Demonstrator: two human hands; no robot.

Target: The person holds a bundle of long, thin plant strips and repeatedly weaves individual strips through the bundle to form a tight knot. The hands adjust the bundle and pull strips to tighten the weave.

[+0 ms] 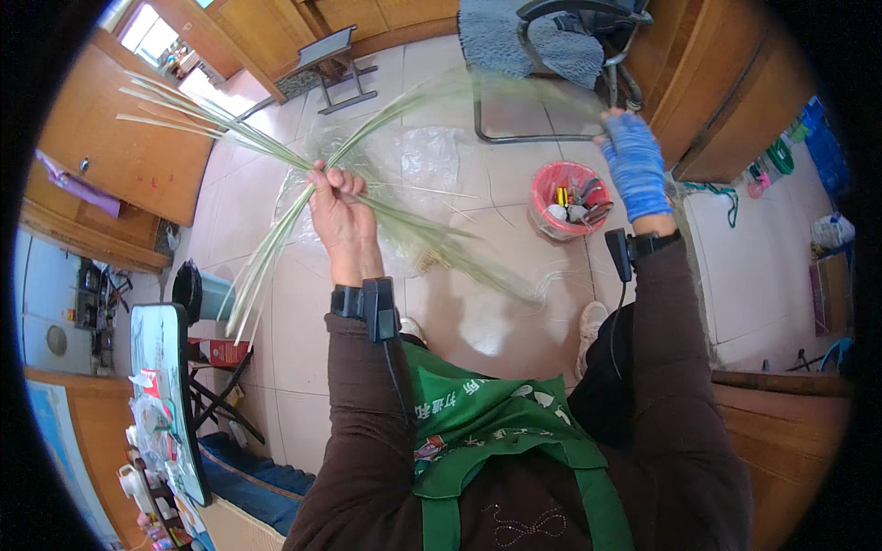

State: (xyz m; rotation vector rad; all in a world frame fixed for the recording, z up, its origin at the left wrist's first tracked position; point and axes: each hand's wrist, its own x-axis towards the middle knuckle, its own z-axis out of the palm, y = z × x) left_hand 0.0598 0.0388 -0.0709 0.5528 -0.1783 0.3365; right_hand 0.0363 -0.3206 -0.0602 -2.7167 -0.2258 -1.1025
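Observation:
My bare left hand (342,217) grips a bundle of thin pale-green plant strips (275,148) where they cross. The strips fan out from the fist towards the upper left, the lower left and the lower right. One group of them (386,117) arcs over to my right hand (630,165), blurred by motion along the far part. A blue fingerless covering wraps that hand, and its fingers are closed around the strip ends near the metal chair frame. Clear plastic sheeting (431,155) lies on the floor beneath the bundle.
A red bucket (541,222) with tools stands on the tiled floor, left of my right forearm. Ahead are a metal-framed chair (477,113) and a small folding stool (327,48). Leftward, a cluttered table (158,330) adjoins a bin (215,296). Wooden furniture (737,103) borders the right.

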